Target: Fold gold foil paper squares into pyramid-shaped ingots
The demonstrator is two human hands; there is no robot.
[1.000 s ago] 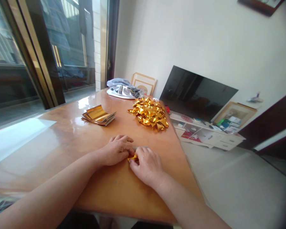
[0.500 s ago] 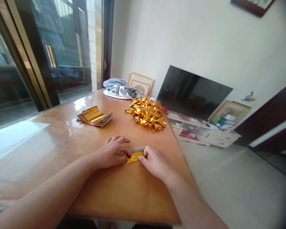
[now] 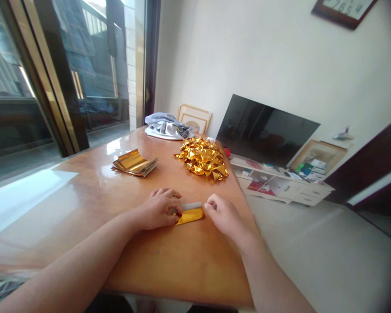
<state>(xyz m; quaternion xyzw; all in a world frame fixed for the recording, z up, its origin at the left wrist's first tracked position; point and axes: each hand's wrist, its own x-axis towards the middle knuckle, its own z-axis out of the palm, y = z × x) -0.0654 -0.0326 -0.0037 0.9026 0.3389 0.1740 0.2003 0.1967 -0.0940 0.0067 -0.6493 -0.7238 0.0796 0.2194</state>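
A folded sheet of gold foil paper (image 3: 191, 215) lies flat on the table, its pale grey-white backing showing as a strip along the far edge. My left hand (image 3: 160, 210) grips its left end, thumb and fingers closed on it and covering that part. Just off the right end is my right hand (image 3: 221, 213), fingers curled with the thumb against them; nothing shows in them. Beyond my hands sits a heap of folded gold foil pieces (image 3: 203, 158). To its left is a stack of flat gold foil sheets (image 3: 135, 163), slightly curled.
The glossy wooden table (image 3: 143, 261) has its right edge beside my right forearm. A pale sheet (image 3: 22, 200) lies at the left. Bundled grey-blue cloth (image 3: 166, 126) rests at the far end. Beyond stand a television (image 3: 267, 130) and a white cabinet (image 3: 286, 187).
My right hand has let go of the foil paper's right end and moved slightly right, uncovering it. My left hand stays on the left end. The view has shifted slightly.
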